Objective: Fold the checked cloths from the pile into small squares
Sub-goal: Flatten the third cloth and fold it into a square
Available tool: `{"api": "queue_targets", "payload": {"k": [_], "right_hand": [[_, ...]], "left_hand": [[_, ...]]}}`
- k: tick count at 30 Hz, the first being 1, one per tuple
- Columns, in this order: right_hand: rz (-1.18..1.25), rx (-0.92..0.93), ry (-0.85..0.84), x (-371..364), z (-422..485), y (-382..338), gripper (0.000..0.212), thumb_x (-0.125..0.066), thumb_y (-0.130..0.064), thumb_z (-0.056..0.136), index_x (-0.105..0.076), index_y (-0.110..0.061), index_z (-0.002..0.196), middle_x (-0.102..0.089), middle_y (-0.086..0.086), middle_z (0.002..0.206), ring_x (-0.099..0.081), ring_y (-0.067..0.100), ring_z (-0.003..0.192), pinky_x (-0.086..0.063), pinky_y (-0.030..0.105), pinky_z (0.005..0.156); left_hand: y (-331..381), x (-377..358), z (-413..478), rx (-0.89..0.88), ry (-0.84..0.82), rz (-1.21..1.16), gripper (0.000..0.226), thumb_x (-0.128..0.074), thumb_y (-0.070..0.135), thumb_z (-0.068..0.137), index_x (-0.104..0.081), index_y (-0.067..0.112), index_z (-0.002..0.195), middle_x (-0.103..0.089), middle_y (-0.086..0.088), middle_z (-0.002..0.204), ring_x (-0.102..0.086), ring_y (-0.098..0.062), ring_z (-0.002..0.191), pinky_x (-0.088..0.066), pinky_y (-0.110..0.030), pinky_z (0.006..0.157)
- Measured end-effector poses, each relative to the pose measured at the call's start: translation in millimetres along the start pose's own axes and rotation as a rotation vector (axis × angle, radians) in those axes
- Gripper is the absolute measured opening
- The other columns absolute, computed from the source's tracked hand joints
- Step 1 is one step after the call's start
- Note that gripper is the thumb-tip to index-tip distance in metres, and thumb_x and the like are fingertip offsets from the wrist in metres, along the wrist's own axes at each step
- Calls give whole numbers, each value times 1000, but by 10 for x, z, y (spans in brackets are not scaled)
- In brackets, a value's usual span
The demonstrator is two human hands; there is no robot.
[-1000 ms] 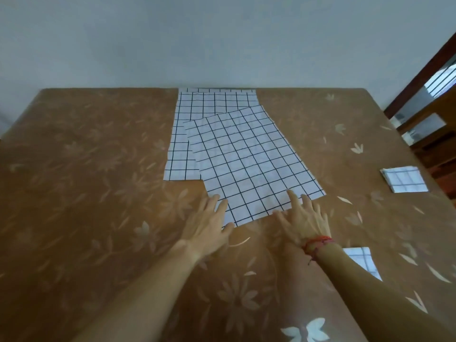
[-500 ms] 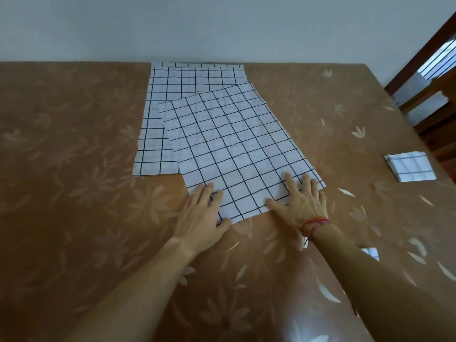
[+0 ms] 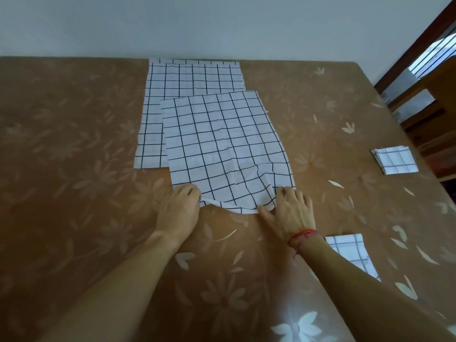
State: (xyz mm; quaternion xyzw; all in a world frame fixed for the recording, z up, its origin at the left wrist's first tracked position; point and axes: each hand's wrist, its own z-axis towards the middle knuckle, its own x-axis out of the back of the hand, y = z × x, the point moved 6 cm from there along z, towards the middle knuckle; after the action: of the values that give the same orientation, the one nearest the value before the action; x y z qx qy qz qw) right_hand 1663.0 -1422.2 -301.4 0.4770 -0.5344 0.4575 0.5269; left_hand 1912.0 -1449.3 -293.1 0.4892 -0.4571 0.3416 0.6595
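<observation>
Gripping the near edge of the white black-checked cloth [image 3: 222, 144], the left hand [image 3: 179, 208] pinches its near-left corner with curled fingers. The right hand [image 3: 290, 211] holds the near-right part (raised, rumpled). The cloth lies askew, overlapping the flat checked pile [image 3: 192, 77] on the brown floral surface [image 3: 74, 169]. A folded checked square [image 3: 394, 160] sits far right.

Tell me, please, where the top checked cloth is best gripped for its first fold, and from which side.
Grip the top cloth at its two near corners, coming from the near edge, one corner per hand, as the left hand and right hand do. That edge curls up off the table, so fingers can slip under; the far end lies flat over the pile.
</observation>
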Motion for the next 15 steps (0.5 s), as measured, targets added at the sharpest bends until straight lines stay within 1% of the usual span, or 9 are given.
{"api": "queue_targets", "payload": {"k": [2, 4, 8, 9, 11, 12, 13, 14, 15], "right_hand": [[29, 27, -20, 58, -141, -65, 66, -44, -70, 79, -58, -18, 116, -59, 3, 116, -52, 25, 107, -37, 41, 96], [85, 38, -30, 114, -272, -133, 72, -44, -76, 71, -54, -25, 120, -59, 0, 114, -52, 24, 108, -38, 40, 96], [94, 71, -103, 184, -441, -290, 87, -53, -82, 58, -49, -31, 127, -54, 1, 121, -50, 26, 112, -38, 42, 96], [101, 72, -138, 219, -476, -346, 86, -56, -80, 58, -48, -31, 129, -52, 2, 123, -49, 26, 113, -38, 43, 96], [85, 86, -141, 159, -556, -371, 80, -63, -71, 61, -49, -31, 130, -53, 4, 123, -50, 29, 113, -40, 45, 94], [108, 106, -155, 199, -589, -402, 74, -67, -63, 64, -52, -29, 128, -53, 6, 123, -51, 31, 112, -41, 46, 92], [156, 111, -155, 382, -670, -450, 63, -70, -52, 69, -56, -25, 124, -53, 9, 121, -52, 34, 110, -40, 46, 92], [173, 52, -174, 476, -712, -425, 42, -70, -36, 77, -61, -17, 114, -54, 13, 116, -51, 35, 107, -37, 45, 94], [288, -44, -281, 567, -818, -457, 13, -64, -19, 86, -63, -10, 96, -54, 14, 103, -49, 32, 100, -34, 42, 95]], "left_hand": [[-76, 130, -84, 29, 34, 0, 8, -64, 5, 85, -65, 13, 87, -65, 1, 88, -61, -24, 85, -46, -39, 78], [-140, 247, -179, 69, 46, 0, 11, -63, 4, 85, -65, 15, 88, -66, 3, 90, -60, -24, 92, -43, -40, 83], [-250, 460, -392, 117, 23, -85, 16, -54, 5, 92, -66, 15, 95, -66, 3, 92, -58, -21, 94, -49, -39, 75], [-272, 533, -455, 122, 32, -106, 17, -52, 6, 94, -65, 15, 96, -65, 3, 92, -58, -20, 90, -49, -36, 73], [-313, 658, -594, 154, 42, -188, 17, -49, 7, 96, -65, 12, 100, -62, 2, 89, -54, -19, 80, -42, -22, 67], [-334, 724, -668, 175, 43, -243, 17, -49, 6, 97, -65, 11, 101, -59, 3, 88, -52, -17, 76, -36, -15, 64], [-365, 777, -728, 191, 46, -290, 18, -48, 6, 98, -64, 12, 101, -58, 4, 87, -51, -16, 73, -34, -12, 60], [-407, 819, -792, 212, 43, -328, 18, -47, 6, 98, -63, 13, 99, -58, 4, 87, -53, -16, 71, -36, -12, 56], [-461, 854, -856, 230, 34, -356, 18, -48, 5, 97, -62, 15, 98, -59, 4, 87, -55, -15, 72, -38, -12, 53]]}}
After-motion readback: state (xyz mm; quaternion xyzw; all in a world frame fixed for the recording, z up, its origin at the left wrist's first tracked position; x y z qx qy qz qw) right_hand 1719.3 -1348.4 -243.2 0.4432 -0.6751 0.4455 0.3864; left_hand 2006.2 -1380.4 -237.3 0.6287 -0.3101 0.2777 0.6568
